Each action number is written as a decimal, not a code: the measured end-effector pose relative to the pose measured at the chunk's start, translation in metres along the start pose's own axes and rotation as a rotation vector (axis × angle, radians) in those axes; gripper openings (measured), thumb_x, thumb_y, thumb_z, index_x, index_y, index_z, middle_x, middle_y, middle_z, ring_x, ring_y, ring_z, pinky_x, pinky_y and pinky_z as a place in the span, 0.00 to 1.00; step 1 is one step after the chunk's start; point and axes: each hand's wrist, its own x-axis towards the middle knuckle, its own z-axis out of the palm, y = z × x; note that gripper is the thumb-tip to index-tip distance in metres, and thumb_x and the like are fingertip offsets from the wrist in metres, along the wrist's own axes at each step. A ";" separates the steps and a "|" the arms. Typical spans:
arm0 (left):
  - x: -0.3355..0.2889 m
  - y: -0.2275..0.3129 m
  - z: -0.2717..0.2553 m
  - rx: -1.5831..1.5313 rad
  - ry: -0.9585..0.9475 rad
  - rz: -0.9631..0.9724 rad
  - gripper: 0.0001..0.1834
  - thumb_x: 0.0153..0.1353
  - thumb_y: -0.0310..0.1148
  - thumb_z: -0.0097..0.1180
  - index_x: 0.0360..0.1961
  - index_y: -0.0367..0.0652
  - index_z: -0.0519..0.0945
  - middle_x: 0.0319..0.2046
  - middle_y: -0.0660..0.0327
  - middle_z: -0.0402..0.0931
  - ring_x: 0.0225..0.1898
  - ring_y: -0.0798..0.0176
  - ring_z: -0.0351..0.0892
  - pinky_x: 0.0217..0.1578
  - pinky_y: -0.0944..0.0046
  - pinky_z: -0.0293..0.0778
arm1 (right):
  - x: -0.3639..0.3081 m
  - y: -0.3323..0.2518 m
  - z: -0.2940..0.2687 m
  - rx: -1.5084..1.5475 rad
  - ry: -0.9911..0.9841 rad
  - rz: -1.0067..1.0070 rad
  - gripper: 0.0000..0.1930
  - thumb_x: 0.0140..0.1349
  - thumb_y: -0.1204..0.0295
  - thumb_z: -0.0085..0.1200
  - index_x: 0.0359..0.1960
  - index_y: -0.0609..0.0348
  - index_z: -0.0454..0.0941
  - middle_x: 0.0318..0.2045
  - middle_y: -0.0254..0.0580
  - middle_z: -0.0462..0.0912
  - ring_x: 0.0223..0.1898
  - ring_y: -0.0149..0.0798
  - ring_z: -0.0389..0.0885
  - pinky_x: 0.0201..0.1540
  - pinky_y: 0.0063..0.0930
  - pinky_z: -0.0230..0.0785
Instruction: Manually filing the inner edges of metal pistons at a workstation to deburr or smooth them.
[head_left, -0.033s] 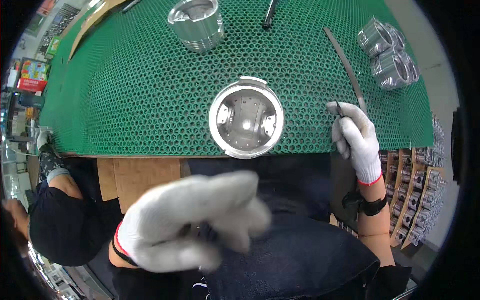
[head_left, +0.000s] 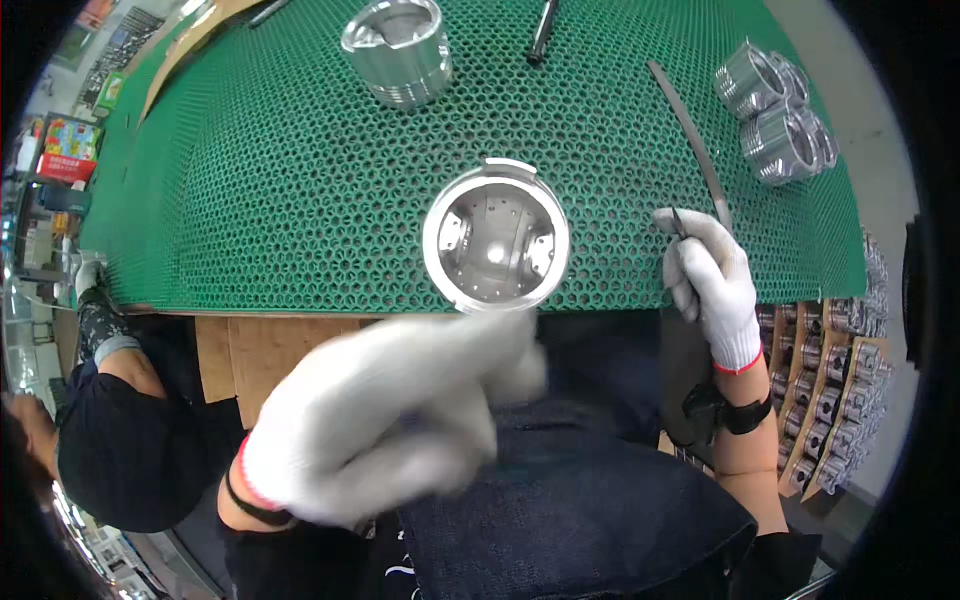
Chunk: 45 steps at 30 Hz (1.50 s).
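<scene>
A silver piston, its hollow underside facing up, sits at the near edge of the green mat. My left hand, in a white glove, is smeared by motion just below the piston; its fingertips overlap the near rim in view, and I cannot tell whether they touch it. Any thing inside that hand is hidden. To the right of the piston, my gloved right hand rests by the mat's edge, thumb and forefinger pinched on a thin dark pointed tool. Beyond it lies a long flat metal strip.
Another piston stands at the far left, with a black pen-like tool to its right. Several pistons cluster at the far right. Racks of pistons stand below right. A co-worker sits at the left.
My left hand has moved up and slightly right, towards the piston's near rim. My right hand keeps its pinch in nearly the same place.
</scene>
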 end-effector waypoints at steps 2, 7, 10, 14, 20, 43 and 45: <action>0.034 -0.013 0.001 0.965 0.008 -0.055 0.24 0.46 0.30 0.68 0.47 0.39 0.79 0.42 0.52 0.80 0.34 0.56 0.82 0.36 0.59 0.77 | 0.001 -0.002 0.000 0.026 0.018 0.033 0.18 0.67 0.67 0.44 0.54 0.61 0.75 0.22 0.30 0.75 0.16 0.18 0.66 0.17 0.12 0.58; 0.033 -0.018 -0.042 1.197 0.217 -0.059 0.21 0.43 0.31 0.71 0.40 0.43 0.78 0.29 0.56 0.80 0.32 0.51 0.80 0.35 0.59 0.75 | -0.005 0.005 -0.009 0.041 0.018 0.050 0.18 0.66 0.69 0.44 0.55 0.61 0.74 0.23 0.32 0.77 0.17 0.20 0.68 0.18 0.13 0.59; 0.026 -0.021 -0.106 1.408 0.474 -0.194 0.16 0.49 0.28 0.67 0.39 0.40 0.77 0.31 0.53 0.79 0.32 0.49 0.80 0.35 0.57 0.75 | -0.006 0.005 -0.011 0.065 0.003 0.053 0.18 0.66 0.69 0.44 0.55 0.61 0.74 0.24 0.32 0.77 0.17 0.20 0.68 0.18 0.13 0.60; 0.019 -0.041 -0.173 1.588 0.849 -0.154 0.26 0.51 0.23 0.63 0.53 0.43 0.75 0.50 0.51 0.76 0.45 0.50 0.80 0.45 0.58 0.77 | -0.005 0.006 -0.012 0.092 -0.024 0.049 0.19 0.65 0.68 0.44 0.56 0.61 0.73 0.24 0.34 0.77 0.17 0.20 0.68 0.18 0.14 0.60; 0.128 -0.055 -0.105 1.687 0.417 0.323 0.16 0.56 0.31 0.60 0.45 0.40 0.77 0.50 0.50 0.75 0.50 0.46 0.75 0.49 0.54 0.73 | -0.002 0.009 -0.012 0.218 0.009 -0.018 0.28 0.63 0.65 0.45 0.64 0.62 0.62 0.24 0.38 0.75 0.13 0.23 0.63 0.14 0.15 0.55; 0.054 -0.035 -0.010 1.000 0.422 0.231 0.04 0.48 0.22 0.58 0.26 0.37 0.76 0.22 0.57 0.70 0.26 0.56 0.70 0.28 0.58 0.67 | 0.024 -0.036 0.065 -0.995 0.018 -0.934 0.21 0.52 0.73 0.56 0.50 0.43 0.79 0.24 0.35 0.74 0.19 0.38 0.76 0.21 0.30 0.68; 0.033 -0.034 0.004 1.144 0.360 0.266 0.07 0.48 0.25 0.60 0.30 0.38 0.78 0.26 0.58 0.70 0.31 0.55 0.73 0.35 0.57 0.70 | 0.005 -0.041 0.063 -1.043 -0.107 -0.789 0.19 0.52 0.73 0.57 0.48 0.45 0.80 0.24 0.35 0.75 0.21 0.39 0.77 0.22 0.30 0.70</action>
